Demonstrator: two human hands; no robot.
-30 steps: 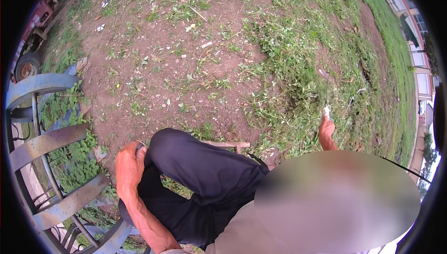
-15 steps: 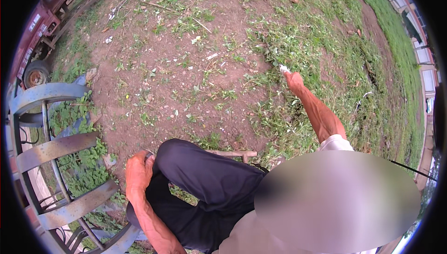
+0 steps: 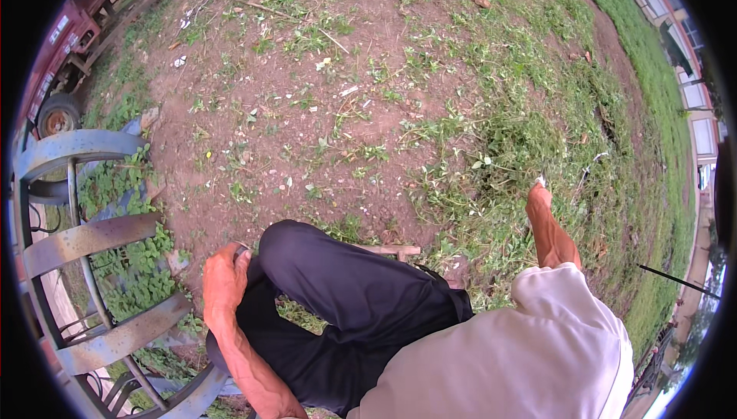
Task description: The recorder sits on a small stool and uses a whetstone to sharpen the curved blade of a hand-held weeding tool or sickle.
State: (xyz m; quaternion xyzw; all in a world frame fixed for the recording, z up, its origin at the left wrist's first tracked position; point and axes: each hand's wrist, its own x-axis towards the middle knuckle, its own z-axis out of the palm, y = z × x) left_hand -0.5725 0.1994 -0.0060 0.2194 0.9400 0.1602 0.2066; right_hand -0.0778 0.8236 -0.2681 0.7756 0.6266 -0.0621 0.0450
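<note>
My right hand (image 3: 540, 200) is stretched out over pulled weeds (image 3: 507, 139) on the right, its fingers closed. A small white thing (image 3: 540, 181) shows at the fingertips; its kind cannot be made out. Beside my knee (image 3: 288, 246), at the lower left, my left hand (image 3: 225, 277) is closed, with fingers bent down and largely hidden. Between its thumb and forefinger shows the edge of something small and greyish, too little of it to name.
At the left stands a blue, rusty metal frame (image 3: 88, 246) with curved bars, leafy plants (image 3: 138, 265) growing through it. A red vehicle (image 3: 65, 43) is behind it. A wooden bar (image 3: 391, 250) lies past my leg. Bare soil (image 3: 253, 112) carries scattered litter and sticks.
My right hand has swung rightward and back nearer to me, with the white thing still at its fingertips. The left hand has hardly moved. The blurred patch over my shirt is gone.
</note>
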